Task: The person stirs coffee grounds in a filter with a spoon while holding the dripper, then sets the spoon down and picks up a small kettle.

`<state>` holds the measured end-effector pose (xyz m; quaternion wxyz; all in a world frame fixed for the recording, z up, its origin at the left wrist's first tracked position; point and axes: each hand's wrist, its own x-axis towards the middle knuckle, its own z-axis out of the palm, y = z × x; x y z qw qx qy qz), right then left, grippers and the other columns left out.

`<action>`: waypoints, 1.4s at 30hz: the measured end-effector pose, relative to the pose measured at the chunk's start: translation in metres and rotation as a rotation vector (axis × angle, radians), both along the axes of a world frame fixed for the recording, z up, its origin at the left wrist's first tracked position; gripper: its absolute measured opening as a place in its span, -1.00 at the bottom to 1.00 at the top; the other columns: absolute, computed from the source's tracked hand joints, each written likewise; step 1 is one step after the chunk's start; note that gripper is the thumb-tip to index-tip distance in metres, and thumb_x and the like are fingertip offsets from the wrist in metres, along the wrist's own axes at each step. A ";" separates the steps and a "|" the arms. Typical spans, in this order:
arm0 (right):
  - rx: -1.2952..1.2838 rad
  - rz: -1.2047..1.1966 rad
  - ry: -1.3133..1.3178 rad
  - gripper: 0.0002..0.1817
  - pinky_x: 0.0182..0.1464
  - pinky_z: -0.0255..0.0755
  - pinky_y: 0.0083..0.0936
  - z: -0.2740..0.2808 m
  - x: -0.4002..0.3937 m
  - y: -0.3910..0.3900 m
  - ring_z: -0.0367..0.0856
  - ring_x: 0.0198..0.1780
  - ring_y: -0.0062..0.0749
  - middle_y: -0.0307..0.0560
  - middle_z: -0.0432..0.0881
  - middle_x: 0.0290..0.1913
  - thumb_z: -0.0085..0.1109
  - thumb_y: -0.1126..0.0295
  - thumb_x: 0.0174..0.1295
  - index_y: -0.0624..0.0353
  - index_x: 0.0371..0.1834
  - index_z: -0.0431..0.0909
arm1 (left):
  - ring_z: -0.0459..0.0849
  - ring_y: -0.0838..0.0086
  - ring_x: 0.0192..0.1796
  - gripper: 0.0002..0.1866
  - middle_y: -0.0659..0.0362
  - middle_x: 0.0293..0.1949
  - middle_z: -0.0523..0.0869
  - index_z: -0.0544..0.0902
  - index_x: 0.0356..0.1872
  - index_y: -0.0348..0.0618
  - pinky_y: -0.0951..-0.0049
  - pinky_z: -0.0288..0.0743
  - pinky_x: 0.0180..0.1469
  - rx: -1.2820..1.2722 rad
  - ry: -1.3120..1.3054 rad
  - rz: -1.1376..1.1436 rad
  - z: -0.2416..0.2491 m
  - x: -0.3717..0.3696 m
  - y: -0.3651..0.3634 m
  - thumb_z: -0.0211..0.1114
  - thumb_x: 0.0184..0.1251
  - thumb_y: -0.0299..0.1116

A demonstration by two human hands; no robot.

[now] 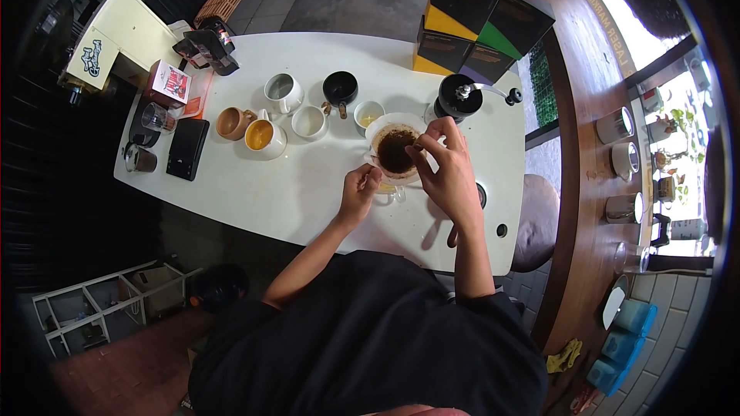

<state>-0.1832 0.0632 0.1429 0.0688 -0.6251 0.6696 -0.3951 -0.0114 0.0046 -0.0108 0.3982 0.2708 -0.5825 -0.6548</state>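
A white coffee dripper lined with a paper filter [379, 128] stands in front of me, with wet brown coffee grounds [395, 156] inside. Beneath it shows part of a clear glass server [395, 192]. My left hand [359, 192] is closed at the near left side of the dripper, its fingertips on the edge. Over the right side, my right hand [447, 166] pinches the filter's rim between thumb and fingers; the exact contact is partly hidden. Just beyond it is a black hand coffee grinder [456, 100] with a crank. A small pale cup [368, 115] sits close to the filter.
Several cups, including a white mug [266, 140], a brown cup [231, 123] and a black cup [340, 88], stand left of the dripper. A black scale [187, 150] lies farther left. Stacked black boxes [482, 19] occupy the far right corner of the white table [301, 196].
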 end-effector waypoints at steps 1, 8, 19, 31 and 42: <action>0.007 0.023 -0.020 -0.87 0.08 0.38 -0.26 0.000 0.000 0.000 0.49 -0.03 -0.14 -0.03 0.44 -0.13 0.35 0.43 0.18 0.22 -0.26 0.65 | 0.33 0.68 -0.40 -0.51 0.33 -0.48 0.46 0.52 -0.34 -0.25 0.57 0.23 -0.29 0.006 -0.003 -0.004 -0.002 0.000 -0.001 0.09 0.59 0.04; 0.005 -0.027 0.013 -0.87 0.07 0.38 -0.26 -0.002 0.001 -0.001 0.48 -0.03 -0.14 -0.03 0.44 -0.13 0.35 0.44 0.18 0.22 -0.26 0.64 | 0.33 0.68 -0.38 -0.52 0.33 -0.47 0.46 0.51 -0.36 -0.25 0.57 0.25 -0.28 0.030 -0.004 -0.016 0.003 0.001 0.000 0.11 0.58 0.01; 0.010 -0.003 -0.095 -0.87 0.05 0.40 -0.25 -0.003 0.001 -0.002 0.49 -0.05 -0.13 -0.03 0.43 -0.14 0.36 0.42 0.19 0.22 -0.28 0.63 | 0.34 0.67 -0.37 -0.59 0.34 -0.47 0.43 0.44 -0.42 -0.19 0.56 0.26 -0.27 0.026 0.035 0.002 0.008 -0.002 0.002 0.10 0.60 -0.09; -0.020 0.015 0.016 -0.86 0.04 0.41 -0.25 -0.001 0.001 -0.002 0.51 -0.06 -0.14 -0.03 0.45 -0.14 0.36 0.42 0.18 0.23 -0.28 0.64 | 0.35 0.68 -0.39 -0.53 0.33 -0.47 0.48 0.53 -0.34 -0.25 0.57 0.24 -0.30 0.016 -0.005 -0.001 0.002 0.000 0.001 0.12 0.58 0.01; 0.008 0.010 -0.062 -0.86 0.03 0.41 -0.25 -0.003 0.001 -0.003 0.50 -0.06 -0.13 -0.04 0.44 -0.15 0.35 0.41 0.20 0.22 -0.26 0.65 | 0.30 0.73 -0.36 -0.51 0.37 -0.45 0.43 0.52 -0.35 -0.26 0.59 0.22 -0.30 0.056 0.007 0.004 0.004 -0.001 0.002 0.15 0.55 0.04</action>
